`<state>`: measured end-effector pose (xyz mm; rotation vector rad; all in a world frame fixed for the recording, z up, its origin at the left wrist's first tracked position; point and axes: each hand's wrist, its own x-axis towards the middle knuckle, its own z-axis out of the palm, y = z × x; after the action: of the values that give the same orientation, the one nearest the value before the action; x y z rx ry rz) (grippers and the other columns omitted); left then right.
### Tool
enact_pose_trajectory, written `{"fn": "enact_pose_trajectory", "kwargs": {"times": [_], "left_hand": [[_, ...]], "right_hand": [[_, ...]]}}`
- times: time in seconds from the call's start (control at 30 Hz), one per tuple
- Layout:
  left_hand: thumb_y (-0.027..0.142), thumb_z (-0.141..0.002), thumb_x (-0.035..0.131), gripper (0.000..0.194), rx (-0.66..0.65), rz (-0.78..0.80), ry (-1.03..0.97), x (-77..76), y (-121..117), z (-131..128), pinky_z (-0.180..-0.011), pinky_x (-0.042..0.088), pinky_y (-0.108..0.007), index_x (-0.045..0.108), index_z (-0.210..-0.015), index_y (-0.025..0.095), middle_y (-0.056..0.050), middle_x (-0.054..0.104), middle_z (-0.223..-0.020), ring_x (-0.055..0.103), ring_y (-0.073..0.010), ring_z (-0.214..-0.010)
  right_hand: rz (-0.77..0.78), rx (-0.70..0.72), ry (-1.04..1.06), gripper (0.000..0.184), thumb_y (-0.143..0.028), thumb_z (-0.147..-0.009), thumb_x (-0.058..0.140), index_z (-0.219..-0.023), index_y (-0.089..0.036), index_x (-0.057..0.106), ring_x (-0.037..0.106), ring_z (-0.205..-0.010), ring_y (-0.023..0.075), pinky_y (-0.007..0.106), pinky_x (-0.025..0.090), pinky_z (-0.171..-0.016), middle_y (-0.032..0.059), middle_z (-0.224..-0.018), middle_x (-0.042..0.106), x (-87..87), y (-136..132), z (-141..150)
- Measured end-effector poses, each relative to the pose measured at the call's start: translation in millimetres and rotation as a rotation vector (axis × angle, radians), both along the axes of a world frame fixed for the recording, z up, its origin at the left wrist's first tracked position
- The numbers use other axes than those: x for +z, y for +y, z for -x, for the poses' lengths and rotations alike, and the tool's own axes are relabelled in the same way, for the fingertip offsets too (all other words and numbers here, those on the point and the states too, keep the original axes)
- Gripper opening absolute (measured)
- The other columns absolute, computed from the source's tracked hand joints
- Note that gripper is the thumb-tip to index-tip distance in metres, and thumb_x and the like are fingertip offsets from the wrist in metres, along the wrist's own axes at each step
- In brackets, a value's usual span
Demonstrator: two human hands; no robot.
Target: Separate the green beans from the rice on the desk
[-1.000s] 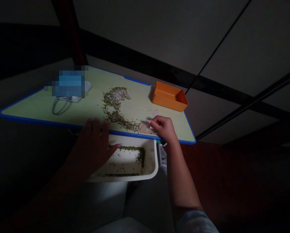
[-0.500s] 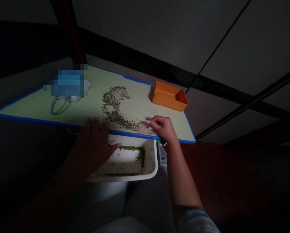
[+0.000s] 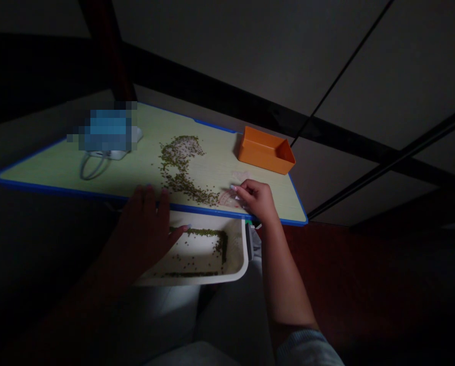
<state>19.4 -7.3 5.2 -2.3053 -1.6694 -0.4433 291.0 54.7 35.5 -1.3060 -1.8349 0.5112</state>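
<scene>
My left hand lies on the front edge of the pale green table, fingers stretched out. Its thumb reaches over a white bin with small green beans inside, just below the edge. Thumb and fingertips pressed together, my right hand is above the table's right part; anything between the fingertips is too small to make out. Left of it, a trail of green beans runs up to a heap of pale grains mixed with green beans. A faint reddish curved print shows beside the right fingertips.
An orange box stands at the table's back right, near a wall of panels. At the left sits a device, partly pixelated, with a looped cord. Blue trim edges the table. The surroundings are dark.
My right hand has shifted slightly right and up, away from the bean trail, its fingertips still pressed together. The left hand stays in place.
</scene>
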Motion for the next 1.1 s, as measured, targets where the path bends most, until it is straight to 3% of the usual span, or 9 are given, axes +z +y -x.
{"fn": "enact_pose_trajectory", "kwargs": {"times": [0.57, 0.77, 1.1], "left_hand": [[0.056, -0.081, 0.046, 0.085, 0.041, 0.019, 0.044, 1.2, 0.5, -1.9, -0.111, 0.035, -0.059, 0.033, -0.14, -0.004, -0.038, 0.04, -0.143, 0.033, -0.0495, -0.141], [0.057, -0.083, 0.042, 0.084, 0.003, -0.02, 0.029, -2.1, 0.9, 0.8, -0.109, 0.036, -0.061, 0.028, -0.143, 0.001, -0.036, 0.039, -0.146, 0.031, -0.0475, -0.143], [0.058, -0.083, 0.043, 0.087, 0.036, 0.005, 0.13, 1.1, -0.4, -1.5, -0.11, 0.034, -0.058, 0.027, -0.14, -0.006, -0.042, 0.037, -0.14, 0.036, -0.0539, -0.136]], "right_hand": [[0.048, 0.04, -0.023, 0.037, -0.048, -0.084, 0.064, -0.063, -0.019, 0.057, 0.038, -0.052, 0.0091, 0.024, 0.027, -0.053, -0.0051, -0.053, 0.045, -0.4, -0.4, -0.6], [0.058, 0.044, -0.008, 0.037, -0.049, -0.083, 0.064, -0.063, -0.019, 0.058, 0.038, -0.053, 0.0095, 0.024, 0.028, -0.054, -0.0046, -0.053, 0.046, 0.0, -0.7, -0.5], [0.013, 0.028, 0.046, 0.036, -0.046, -0.084, 0.065, -0.062, -0.019, 0.058, 0.039, -0.052, 0.0099, 0.025, 0.028, -0.052, -0.0044, -0.052, 0.046, -0.5, -0.1, -0.9]]}}
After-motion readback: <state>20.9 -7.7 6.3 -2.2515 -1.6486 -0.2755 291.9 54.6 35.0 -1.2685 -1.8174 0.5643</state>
